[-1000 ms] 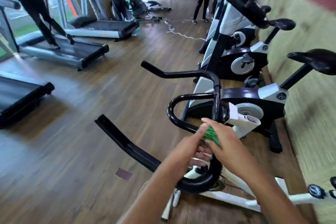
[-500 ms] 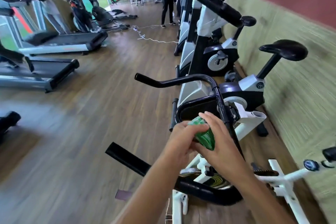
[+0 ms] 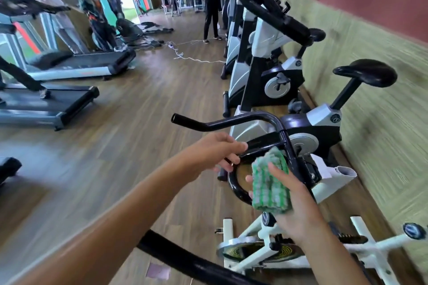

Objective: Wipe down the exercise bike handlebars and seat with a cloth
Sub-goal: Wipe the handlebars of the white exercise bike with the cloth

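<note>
Floor [image 3: 129, 136]: wood planks, carrying every machine in view.
Treadmills [image 3: 76, 65]: 2 or more along the left, well apart from the bikes.
Bikes [image 3: 273, 71]: row along the right wall, 1 black saddle [image 3: 368, 73] raised on the next bike over.
Near bike [image 3: 284, 245]: white frame low right, its own seat not in view.
Handlebars [image 3: 234, 122]: black tube, 1 horn pointing left, a loop curving down beneath both hands.
Left hand [image 3: 215, 150]: fingers curled over the loop's upper bar, grip narrow, apparently steadying it.
Right hand [image 3: 294, 206]: folded green check cloth [image 3: 269, 184] pinned between thumb and fingers, just beside the loop; contact with the tube unclear.
Risk, missed areas: far horn and underside of the loop easily skipped if the wipe covers only the near curve.
Risk, cloth: thick folded pad likely to slip or unfold on a round tube if the grip loosens.
Risk, seat: probably behind the wearer, so forgotten or reached blind.
Hidden: lower bar cut off at the bottom edge; stem partly behind the right hand; edges smeared by motion blur; people at the far end too small to make out.
</note>
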Available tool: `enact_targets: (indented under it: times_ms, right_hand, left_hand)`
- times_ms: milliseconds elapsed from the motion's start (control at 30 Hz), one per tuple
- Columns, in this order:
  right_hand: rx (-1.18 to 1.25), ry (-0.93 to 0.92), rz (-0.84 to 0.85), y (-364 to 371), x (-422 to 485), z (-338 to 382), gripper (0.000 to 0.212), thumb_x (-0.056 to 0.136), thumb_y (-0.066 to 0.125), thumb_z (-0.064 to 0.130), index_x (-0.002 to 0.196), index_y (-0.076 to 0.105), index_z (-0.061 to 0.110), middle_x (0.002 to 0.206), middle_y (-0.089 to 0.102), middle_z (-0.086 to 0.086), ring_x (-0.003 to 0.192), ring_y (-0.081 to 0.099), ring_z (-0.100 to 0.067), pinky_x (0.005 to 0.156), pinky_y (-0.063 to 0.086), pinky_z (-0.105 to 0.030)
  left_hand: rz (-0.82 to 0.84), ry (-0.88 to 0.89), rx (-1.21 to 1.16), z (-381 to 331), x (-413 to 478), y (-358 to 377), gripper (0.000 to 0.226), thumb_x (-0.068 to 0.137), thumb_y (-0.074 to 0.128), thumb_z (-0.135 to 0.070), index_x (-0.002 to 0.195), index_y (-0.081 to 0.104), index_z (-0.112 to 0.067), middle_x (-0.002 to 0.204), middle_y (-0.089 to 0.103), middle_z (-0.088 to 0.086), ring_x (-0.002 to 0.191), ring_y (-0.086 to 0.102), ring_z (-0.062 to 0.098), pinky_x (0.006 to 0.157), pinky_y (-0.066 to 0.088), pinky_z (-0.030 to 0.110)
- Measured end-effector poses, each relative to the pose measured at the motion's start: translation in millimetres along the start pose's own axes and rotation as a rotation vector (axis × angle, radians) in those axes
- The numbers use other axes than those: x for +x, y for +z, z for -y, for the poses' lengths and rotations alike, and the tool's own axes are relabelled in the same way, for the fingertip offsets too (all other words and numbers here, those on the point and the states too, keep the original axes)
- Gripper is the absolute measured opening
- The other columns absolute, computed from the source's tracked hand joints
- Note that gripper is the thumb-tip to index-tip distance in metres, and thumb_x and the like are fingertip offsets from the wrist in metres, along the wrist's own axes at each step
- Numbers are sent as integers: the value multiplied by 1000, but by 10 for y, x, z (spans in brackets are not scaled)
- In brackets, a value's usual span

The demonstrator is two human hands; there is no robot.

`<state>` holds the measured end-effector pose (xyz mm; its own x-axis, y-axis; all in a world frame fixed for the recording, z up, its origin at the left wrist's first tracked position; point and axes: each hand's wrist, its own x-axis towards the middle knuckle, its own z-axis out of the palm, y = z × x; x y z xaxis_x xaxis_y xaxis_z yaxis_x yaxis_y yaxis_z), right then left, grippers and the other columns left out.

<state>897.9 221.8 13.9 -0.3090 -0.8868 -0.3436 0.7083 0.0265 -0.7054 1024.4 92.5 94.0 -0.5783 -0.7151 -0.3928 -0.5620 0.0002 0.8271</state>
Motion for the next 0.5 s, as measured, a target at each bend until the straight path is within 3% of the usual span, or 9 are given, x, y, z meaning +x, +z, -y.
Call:
enact_targets:
  times_ms: [167, 333, 500]
  right_hand:
    - [212, 41, -50, 14, -61, -71, 46, 95, 56, 34, 126, 61, 0, 123, 67, -24, 112, 66, -44, 91, 50, -63]
    - [261, -130, -222, 222, -19, -289, 48, 91, 58, 26, 131, 58, 0, 123, 66, -26, 110, 66, -45, 88, 52, -60]
    - [371, -401, -509, 545, -102, -480, 39, 93, 56, 28, 123, 62, 3, 119, 69, -25, 108, 68, -42, 90, 54, -52]
  left_hand:
    - [121, 61, 78, 111, 314, -255, 23, 94, 64, -36, 104, 66, -15, 98, 76, 7, 78, 64, 16, 64, 39, 25]
    - [283, 175, 180, 216, 743, -359, 22, 95, 64, -34, 105, 66, -15, 88, 74, -1, 72, 63, 12, 64, 38, 25]
    - [497, 321, 248, 319, 931, -355, 11, 96, 62, -29, 90, 63, -21, 83, 72, -3, 65, 63, 8, 59, 37, 24]
